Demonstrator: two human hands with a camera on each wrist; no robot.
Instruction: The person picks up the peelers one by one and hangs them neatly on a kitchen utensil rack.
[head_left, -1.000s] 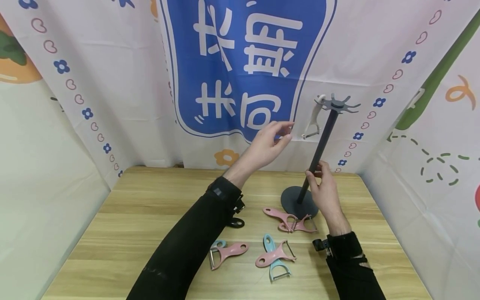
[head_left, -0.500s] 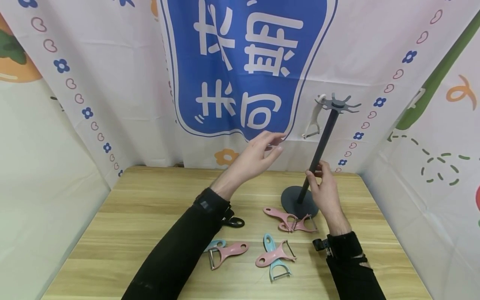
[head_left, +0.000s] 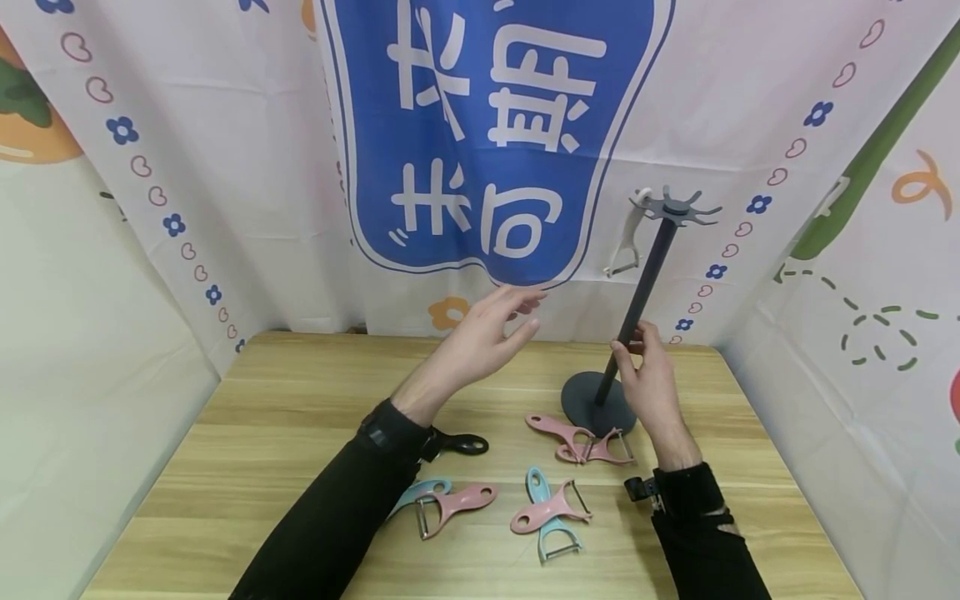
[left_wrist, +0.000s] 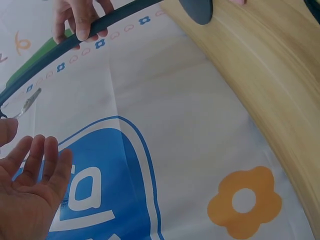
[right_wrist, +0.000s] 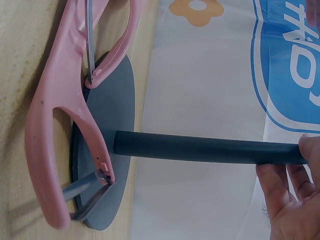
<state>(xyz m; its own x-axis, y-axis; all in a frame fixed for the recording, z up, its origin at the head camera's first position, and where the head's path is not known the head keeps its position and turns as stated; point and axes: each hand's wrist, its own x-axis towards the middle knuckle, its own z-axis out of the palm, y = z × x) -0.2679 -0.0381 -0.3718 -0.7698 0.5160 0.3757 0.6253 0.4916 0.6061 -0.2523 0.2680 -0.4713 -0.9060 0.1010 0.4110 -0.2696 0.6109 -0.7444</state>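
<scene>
Our right hand grips the stiff-looking pole, likely a good spot, base below; our left hand holds nothing.

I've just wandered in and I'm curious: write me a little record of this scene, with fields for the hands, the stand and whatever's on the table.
Right hand: grips the dark stand
Left hand: raised, holding nothing
Hanging: one white peeler, from the stand's hooked top
By the base: two pink peelers, overlapping
Table, centre front: pink peeler across a blue peeler
Table, further left: another pink peeler overlapping another blue one
Partly hidden: black handle, beside the left sleeve
</scene>
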